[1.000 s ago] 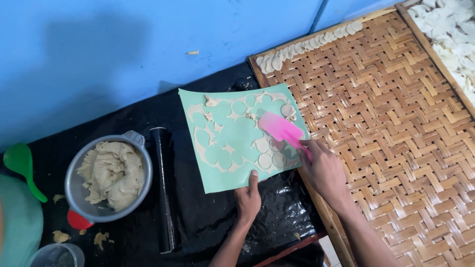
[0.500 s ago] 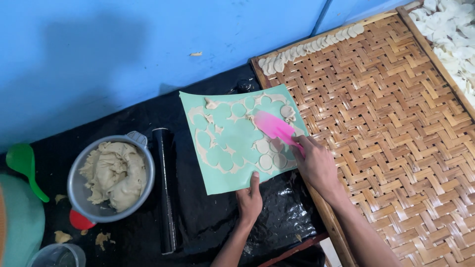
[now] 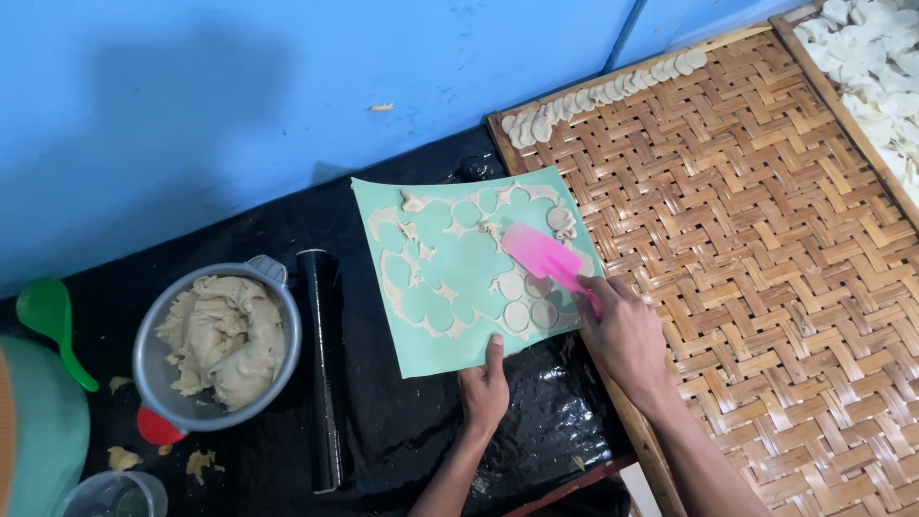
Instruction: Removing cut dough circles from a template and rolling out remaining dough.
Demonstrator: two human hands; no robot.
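Note:
A mint-green mat (image 3: 433, 355) lies on the black table and carries thin dough with round holes cut out, plus a few dough discs (image 3: 516, 315) near its lower right. My left hand (image 3: 483, 385) presses the mat's near edge with its thumb on top. My right hand (image 3: 624, 330) grips a pink spatula (image 3: 543, 254), whose blade rests flat on the mat just above the discs.
A woven bamboo tray (image 3: 766, 239) sits to the right with a row of dough discs (image 3: 593, 93) along its far edge. A metal bowl of dough (image 3: 216, 337), a black rolling pin (image 3: 321, 364), a green spoon (image 3: 48, 321) and a clear cup (image 3: 110, 496) lie to the left.
The spatula blade slid slightly left over the mat and then came back right. My left hand stayed on the mat's edge.

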